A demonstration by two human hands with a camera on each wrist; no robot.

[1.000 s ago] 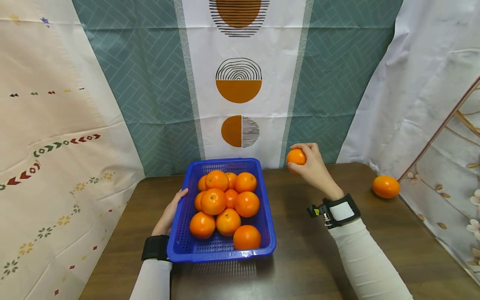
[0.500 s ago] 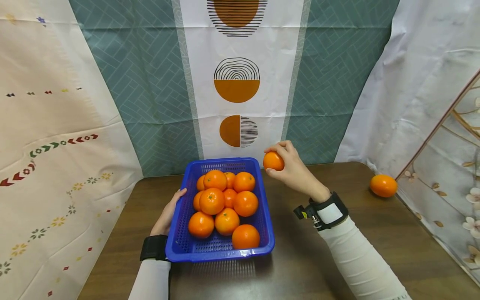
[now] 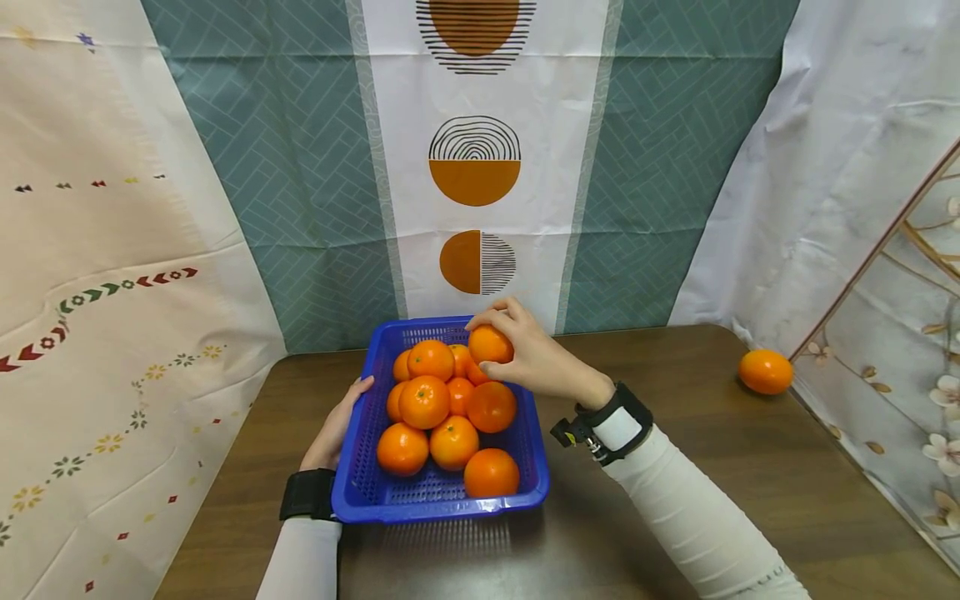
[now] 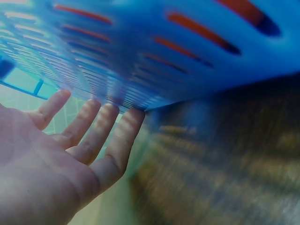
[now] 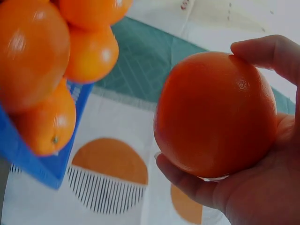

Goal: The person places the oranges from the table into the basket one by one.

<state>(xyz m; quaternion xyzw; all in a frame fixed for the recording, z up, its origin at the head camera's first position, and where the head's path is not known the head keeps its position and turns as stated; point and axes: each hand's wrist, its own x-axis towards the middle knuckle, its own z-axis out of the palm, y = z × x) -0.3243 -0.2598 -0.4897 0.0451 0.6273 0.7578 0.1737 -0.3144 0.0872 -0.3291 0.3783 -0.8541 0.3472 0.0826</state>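
Observation:
A blue perforated plastic basket (image 3: 442,510) stands on the table and holds several oranges (image 3: 425,402). My right hand (image 3: 542,357) holds an orange (image 3: 491,344) over the basket's far right part, above the fruit. In the right wrist view, the thumb and fingers wrap this orange (image 5: 215,115) from opposite sides. At the basket's left side is my left hand (image 3: 332,432). The left wrist view shows its fingers (image 4: 124,136) spread and slightly bent, their tips against the slotted outer wall. Contact between the held orange and those below cannot be told.
One more orange (image 3: 766,372) lies on the brown wooden table (image 3: 652,517) near its right edge. Patterned cloths (image 3: 315,167) hang behind the table and at both sides.
My right hand has carried its orange leftward, from beside the basket to above the far right part inside it. The left hand and the basket stay in place.

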